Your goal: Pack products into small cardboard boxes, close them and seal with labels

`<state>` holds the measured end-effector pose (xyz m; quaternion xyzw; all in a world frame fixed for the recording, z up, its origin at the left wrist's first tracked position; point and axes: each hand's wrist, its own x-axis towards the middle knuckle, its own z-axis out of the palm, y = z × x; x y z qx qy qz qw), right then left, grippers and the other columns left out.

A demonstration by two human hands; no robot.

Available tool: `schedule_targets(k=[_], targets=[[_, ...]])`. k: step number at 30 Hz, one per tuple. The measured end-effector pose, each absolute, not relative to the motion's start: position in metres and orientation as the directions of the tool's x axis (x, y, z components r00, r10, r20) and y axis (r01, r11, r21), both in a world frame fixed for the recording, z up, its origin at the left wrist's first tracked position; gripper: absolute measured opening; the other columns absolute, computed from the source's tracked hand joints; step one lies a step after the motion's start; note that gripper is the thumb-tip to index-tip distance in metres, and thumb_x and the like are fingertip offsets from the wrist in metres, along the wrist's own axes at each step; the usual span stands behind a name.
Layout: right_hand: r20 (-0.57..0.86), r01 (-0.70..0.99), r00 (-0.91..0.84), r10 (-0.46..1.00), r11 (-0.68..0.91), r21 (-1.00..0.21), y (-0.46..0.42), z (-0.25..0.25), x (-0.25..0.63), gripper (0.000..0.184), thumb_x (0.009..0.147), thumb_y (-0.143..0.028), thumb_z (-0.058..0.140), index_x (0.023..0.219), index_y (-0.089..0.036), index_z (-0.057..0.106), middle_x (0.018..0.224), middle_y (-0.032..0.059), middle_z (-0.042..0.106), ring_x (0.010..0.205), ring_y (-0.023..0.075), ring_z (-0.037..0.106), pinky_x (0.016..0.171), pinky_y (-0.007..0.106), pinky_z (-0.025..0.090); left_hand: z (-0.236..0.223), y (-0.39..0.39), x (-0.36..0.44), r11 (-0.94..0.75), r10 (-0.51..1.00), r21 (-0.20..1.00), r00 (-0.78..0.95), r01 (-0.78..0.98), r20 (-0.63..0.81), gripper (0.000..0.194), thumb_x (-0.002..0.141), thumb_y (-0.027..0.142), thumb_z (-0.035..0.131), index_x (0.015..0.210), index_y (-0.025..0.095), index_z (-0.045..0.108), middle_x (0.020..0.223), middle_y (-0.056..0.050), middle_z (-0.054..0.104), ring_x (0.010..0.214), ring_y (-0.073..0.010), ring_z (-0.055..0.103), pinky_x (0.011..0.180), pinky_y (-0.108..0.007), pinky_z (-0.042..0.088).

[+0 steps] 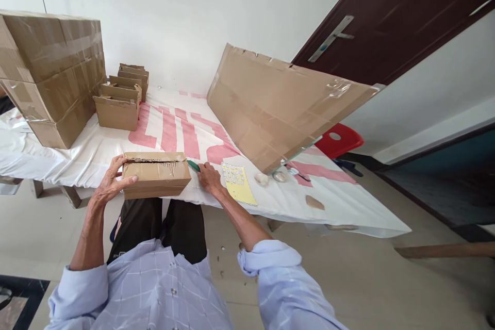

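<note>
A small cardboard box (157, 181) lies at the table's front edge, right before me. Along its top runs a ragged, slightly gaping seam. My left hand (112, 179) grips the box's left end, thumb across the front side and fingers at the top corner. At the opposite end, my right hand (210, 177) is closed around a slim green box cutter (193, 165). The cutter's tip meets the box's upper right corner; its blade cannot be made out. Just right of that hand lies a yellow sheet with rows of small pale stickers (240, 188).
Large taped cartons (65, 77) stand at the left, beside several small open boxes (118, 112). A big cardboard panel (278, 108) leans at the back right. Tape rolls (279, 177) and a brown scrap (314, 202) lie on the white cloth (348, 211). Behind is a red chair (340, 140).
</note>
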<state>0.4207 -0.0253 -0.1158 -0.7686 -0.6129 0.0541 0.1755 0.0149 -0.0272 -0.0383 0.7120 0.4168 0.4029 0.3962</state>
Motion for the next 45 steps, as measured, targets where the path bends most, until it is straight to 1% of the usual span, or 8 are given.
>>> schedule_targets(k=[5, 7, 10, 12, 16, 25, 39, 45], targets=[[0.256, 0.859, 0.334, 0.907, -0.181, -0.479, -0.03, -0.096, 0.428, 0.045, 0.114, -0.035, 0.027, 0.111, -0.019, 0.069, 0.091, 0.0066, 0.065, 0.084, 0.0249, 0.059, 0.076, 0.035, 0.048, -0.042, -0.026, 0.016, -0.355, 0.91, 0.897, 0.319, 0.263, 0.267, 0.062, 0.081, 0.064, 0.085, 0.135, 0.034, 0.075, 0.158, -0.01, 0.057, 0.149, -0.0428, 0.055, 0.112, -0.055, 0.062], [0.344, 0.811, 0.284, 0.895, -0.033, -0.584, -0.036, -0.077, 0.427, 0.05, 0.115, -0.051, 0.031, 0.105, -0.021, 0.069, 0.081, 0.0021, 0.06, 0.078, 0.0229, 0.056, 0.07, 0.033, 0.047, -0.043, -0.025, 0.017, -0.364, 0.908, 0.89, 0.316, 0.274, 0.274, 0.062, 0.082, 0.065, 0.085, 0.135, 0.034, 0.075, 0.159, -0.01, 0.057, 0.149, -0.0428, 0.055, 0.111, -0.053, 0.062], [0.497, 0.671, 0.103, 0.861, 0.309, -0.674, -0.048, -0.037, 0.418, 0.047, 0.104, -0.067, 0.059, 0.093, -0.023, 0.072, 0.076, -0.0001, 0.062, 0.074, 0.0206, 0.056, 0.068, 0.032, 0.047, -0.042, -0.025, 0.017, -0.36, 0.91, 0.884, 0.32, 0.3, 0.262, 0.063, 0.082, 0.064, 0.083, 0.136, 0.033, 0.074, 0.157, -0.01, 0.057, 0.147, -0.0417, 0.056, 0.109, -0.051, 0.063], [0.519, 0.647, -0.026, 0.854, 0.41, -0.643, -0.054, -0.01, 0.407, 0.042, 0.1, -0.064, 0.067, 0.092, -0.023, 0.075, 0.083, 0.0021, 0.07, 0.078, 0.0217, 0.061, 0.073, 0.034, 0.05, -0.042, -0.026, 0.018, -0.361, 0.909, 0.883, 0.326, 0.301, 0.26, 0.062, 0.083, 0.063, 0.082, 0.136, 0.031, 0.074, 0.155, -0.011, 0.057, 0.146, -0.041, 0.056, 0.109, -0.05, 0.063], [0.445, 0.684, -0.229, 0.866, 0.469, -0.56, -0.058, 0.026, 0.391, 0.039, 0.102, -0.059, 0.067, 0.093, -0.024, 0.081, 0.086, 0.0041, 0.076, 0.077, 0.0225, 0.065, 0.075, 0.036, 0.051, -0.041, -0.027, 0.018, -0.362, 0.906, 0.888, 0.33, 0.283, 0.264, 0.062, 0.084, 0.061, 0.082, 0.137, 0.032, 0.074, 0.157, -0.011, 0.057, 0.146, -0.0415, 0.056, 0.11, -0.051, 0.062], [0.397, 0.76, -0.391, 0.83, 0.534, -0.369, -0.046, 0.046, 0.383, 0.032, 0.107, -0.048, 0.064, 0.093, -0.027, 0.083, 0.093, 0.005, 0.08, 0.085, 0.024, 0.069, 0.08, 0.036, 0.049, -0.045, -0.025, 0.018, -0.345, 0.916, 0.895, 0.31, 0.282, 0.255, 0.064, 0.08, 0.064, 0.086, 0.134, 0.033, 0.076, 0.158, -0.011, 0.056, 0.146, -0.0422, 0.056, 0.11, -0.052, 0.063], [0.374, 0.845, -0.409, 0.833, 0.5, -0.189, -0.028, 0.056, 0.431, 0.042, 0.103, -0.065, 0.078, 0.085, -0.027, 0.08, 0.086, 0.0066, 0.076, 0.083, 0.0247, 0.066, 0.072, 0.034, 0.04, -0.049, -0.019, 0.022, -0.331, 0.92, 0.898, 0.312, 0.291, 0.238, 0.066, 0.081, 0.067, 0.085, 0.136, 0.032, 0.075, 0.162, -0.012, 0.054, 0.152, -0.0429, 0.053, 0.116, -0.056, 0.058], [0.336, 0.93, -0.336, 0.88, 0.367, -0.031, -0.055, 0.065, 0.451, 0.026, 0.11, -0.043, 0.072, 0.096, -0.025, 0.085, 0.098, 0.009, 0.081, 0.093, 0.0258, 0.07, 0.073, 0.034, 0.04, -0.043, -0.021, 0.025, -0.346, 0.913, 0.879, 0.334, 0.329, 0.234, 0.068, 0.084, 0.07, 0.08, 0.14, 0.032, 0.072, 0.161, -0.011, 0.055, 0.149, -0.041, 0.055, 0.117, -0.055, 0.057]])
